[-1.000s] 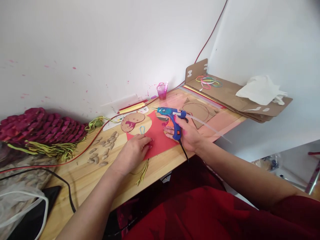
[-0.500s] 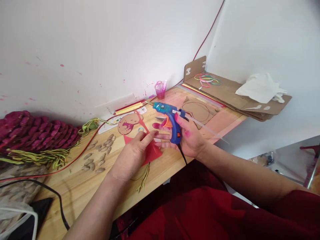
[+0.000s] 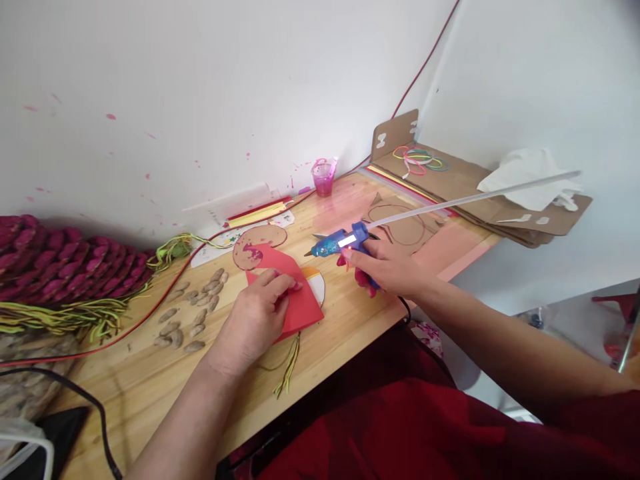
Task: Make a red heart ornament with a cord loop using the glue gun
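My right hand [image 3: 383,270] is wrapped round the handle of a blue glue gun [image 3: 340,241]. Its nozzle points left over the table, and a long clear glue stick [image 3: 475,199] juts from its back. My left hand [image 3: 257,313] lies over a folded red sheet of paper [image 3: 307,310], its fingers pinched together on it. Under the paper's right side shows a rounded white and yellow piece [image 3: 316,287]. Yellow-green tassel strands [image 3: 287,373] hang out below the paper. Just behind it is a cardboard heart [image 3: 260,241] with magenta paint on it.
Peanuts [image 3: 200,300] lie left of my left hand. A magenta pine-cone-like piece [image 3: 80,260] stands against the wall. At the back is a cup of pink paint [image 3: 324,179]. Cardboard [image 3: 460,180] with cords and white tissue sits at right. A red cable [image 3: 165,303] crosses the table.
My right hand has closed round the glue gun's handle and lowered the nozzle slightly, and the glue stick now swings up. The red paper's raised strip has come down flat under my left hand.
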Available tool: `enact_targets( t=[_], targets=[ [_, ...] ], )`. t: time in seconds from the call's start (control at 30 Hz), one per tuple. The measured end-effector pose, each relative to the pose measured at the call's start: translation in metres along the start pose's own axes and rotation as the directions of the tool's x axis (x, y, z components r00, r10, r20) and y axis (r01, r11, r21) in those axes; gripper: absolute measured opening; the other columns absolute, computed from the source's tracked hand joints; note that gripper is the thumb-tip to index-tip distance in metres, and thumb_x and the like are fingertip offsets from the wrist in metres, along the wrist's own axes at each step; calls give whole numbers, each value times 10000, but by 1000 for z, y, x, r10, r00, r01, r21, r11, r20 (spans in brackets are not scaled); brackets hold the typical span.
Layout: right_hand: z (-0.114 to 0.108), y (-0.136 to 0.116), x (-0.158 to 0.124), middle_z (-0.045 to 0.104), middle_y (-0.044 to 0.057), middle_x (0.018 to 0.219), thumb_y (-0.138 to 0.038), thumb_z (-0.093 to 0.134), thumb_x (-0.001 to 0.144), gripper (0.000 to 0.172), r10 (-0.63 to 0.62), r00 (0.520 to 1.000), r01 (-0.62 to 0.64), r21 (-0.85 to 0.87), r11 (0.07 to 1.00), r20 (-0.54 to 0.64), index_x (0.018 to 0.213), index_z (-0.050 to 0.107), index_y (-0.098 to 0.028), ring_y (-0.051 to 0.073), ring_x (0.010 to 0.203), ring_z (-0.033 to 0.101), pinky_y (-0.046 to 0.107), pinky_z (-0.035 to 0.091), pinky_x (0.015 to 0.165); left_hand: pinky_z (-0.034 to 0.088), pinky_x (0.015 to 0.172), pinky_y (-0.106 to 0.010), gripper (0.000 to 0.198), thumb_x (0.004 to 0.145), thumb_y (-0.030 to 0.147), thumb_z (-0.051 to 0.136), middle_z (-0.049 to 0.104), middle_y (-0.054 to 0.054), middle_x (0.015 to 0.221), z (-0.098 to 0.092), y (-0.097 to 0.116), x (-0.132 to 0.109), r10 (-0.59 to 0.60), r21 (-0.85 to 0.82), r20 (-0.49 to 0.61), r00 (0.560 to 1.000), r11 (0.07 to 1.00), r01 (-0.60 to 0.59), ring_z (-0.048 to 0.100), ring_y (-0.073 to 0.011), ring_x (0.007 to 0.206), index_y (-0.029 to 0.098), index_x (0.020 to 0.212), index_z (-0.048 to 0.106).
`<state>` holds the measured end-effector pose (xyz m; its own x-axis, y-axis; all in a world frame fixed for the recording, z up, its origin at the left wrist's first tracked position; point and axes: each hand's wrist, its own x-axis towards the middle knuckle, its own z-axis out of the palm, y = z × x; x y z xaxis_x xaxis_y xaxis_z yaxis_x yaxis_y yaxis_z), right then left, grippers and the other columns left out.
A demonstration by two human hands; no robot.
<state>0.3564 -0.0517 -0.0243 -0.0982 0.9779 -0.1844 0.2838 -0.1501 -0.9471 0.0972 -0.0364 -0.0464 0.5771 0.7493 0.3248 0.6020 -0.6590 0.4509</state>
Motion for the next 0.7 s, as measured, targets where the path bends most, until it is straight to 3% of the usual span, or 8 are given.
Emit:
enact_targets(
  t=[0.13,0.3,0.53,0.7],
  targets=[
    [4,2,2,526,-32,560,-446,536,938,266,-51,998,54,-247,968,21,886,593,-191,119,423,525,224,427,387,503,714,-295,251,868,36,487,658,-41,915,0,0,-1,-3,-7,-1,1000,1000,3,641,-164,789,209,948,650],
    [4,-1,2,649,36,689,-445,535,936,277,-175,984,159,-486,859,12,907,637,-188,196,687,655,274,476,615,491,699,-277,251,872,34,489,657,-39,916,-1,1,-1,1,-16,7,1000,1000,-1,634,-155,783,207,947,656],
    [3,0,3,708,96,892,-408,486,959,283,-323,945,284,-634,719,56,924,641,-174,256,1009,626,320,453,849,477,694,-272,240,874,44,504,648,-32,897,-1,0,-2,-14,-16,24,1000,1000,14,619,-151,769,202,958,664],
    [5,1,5,712,121,990,-421,476,963,305,-328,943,276,-677,682,54,915,639,-167,258,1013,626,320,447,855,471,690,-272,237,862,44,514,646,-34,897,-1,1,-2,-14,-16,19,1000,1000,14,615,-153,759,201,950,668]
  ],
)
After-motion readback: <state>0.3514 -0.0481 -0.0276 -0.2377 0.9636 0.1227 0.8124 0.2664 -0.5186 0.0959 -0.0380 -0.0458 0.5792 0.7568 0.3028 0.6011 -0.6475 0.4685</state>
